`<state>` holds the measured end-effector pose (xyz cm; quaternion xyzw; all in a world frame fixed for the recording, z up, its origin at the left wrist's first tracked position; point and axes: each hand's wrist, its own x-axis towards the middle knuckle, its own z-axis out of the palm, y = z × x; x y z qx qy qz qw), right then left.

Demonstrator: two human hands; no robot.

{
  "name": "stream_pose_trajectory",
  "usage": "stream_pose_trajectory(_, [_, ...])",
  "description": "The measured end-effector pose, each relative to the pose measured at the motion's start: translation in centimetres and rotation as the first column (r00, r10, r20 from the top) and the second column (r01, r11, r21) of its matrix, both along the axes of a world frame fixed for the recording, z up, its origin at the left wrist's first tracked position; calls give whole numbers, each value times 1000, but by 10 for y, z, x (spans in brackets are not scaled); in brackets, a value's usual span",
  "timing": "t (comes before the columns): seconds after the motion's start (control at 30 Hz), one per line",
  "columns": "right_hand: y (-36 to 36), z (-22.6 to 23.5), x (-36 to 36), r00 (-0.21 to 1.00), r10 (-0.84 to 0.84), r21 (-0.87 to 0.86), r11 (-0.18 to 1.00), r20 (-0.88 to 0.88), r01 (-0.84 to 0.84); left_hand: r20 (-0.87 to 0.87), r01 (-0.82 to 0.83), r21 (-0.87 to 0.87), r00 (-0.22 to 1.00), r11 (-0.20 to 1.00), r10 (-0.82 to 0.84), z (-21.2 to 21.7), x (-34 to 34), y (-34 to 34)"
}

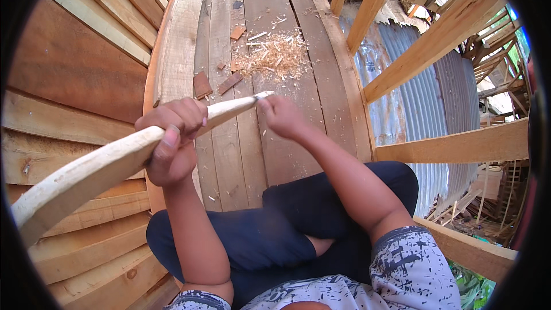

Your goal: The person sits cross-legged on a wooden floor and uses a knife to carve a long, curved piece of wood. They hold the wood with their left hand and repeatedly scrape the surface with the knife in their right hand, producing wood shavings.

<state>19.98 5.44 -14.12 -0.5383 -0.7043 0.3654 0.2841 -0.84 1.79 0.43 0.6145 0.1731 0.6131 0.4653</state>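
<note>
A long, slightly curved pale wooden pole (94, 163) slants from the lower left up to a narrowed tip over the floor. My left hand (174, 138) is wrapped round it, with the thumb along its near side. Beside the tip, my right hand (282, 116) is closed, its knuckles up. A small dark sliver, perhaps a blade edge, shows between those fingers and the wood. Most of what the right hand grips is hidden by the hand itself. My folded legs in dark trousers (252, 238) lie under both forearms.
Wood shavings (278, 54) lie heaped on the plank floor (284, 161), with reddish-brown offcuts (202, 85) near them. A plank wall (69, 120) rises close on my left. On the right stand open timber rails (453, 142), with corrugated metal sheets (413, 80) lower down beyond them.
</note>
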Motion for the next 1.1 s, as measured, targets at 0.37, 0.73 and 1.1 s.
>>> stream_pose_trajectory(0.37, [16,-30,8,980,-120,-131,981,156,141,25,-12,-9,1000,1000,12,-1,1,5])
stream_pose_trajectory(0.73, [20,-23,10,989,-11,-173,984,145,36,67,-49,-11,997,999,50,0,2,5])
stream_pose_trajectory(1.1, [5,6,-8,999,33,-79,996,43,-30,64,-97,-16,993,995,98,-2,-5,4])
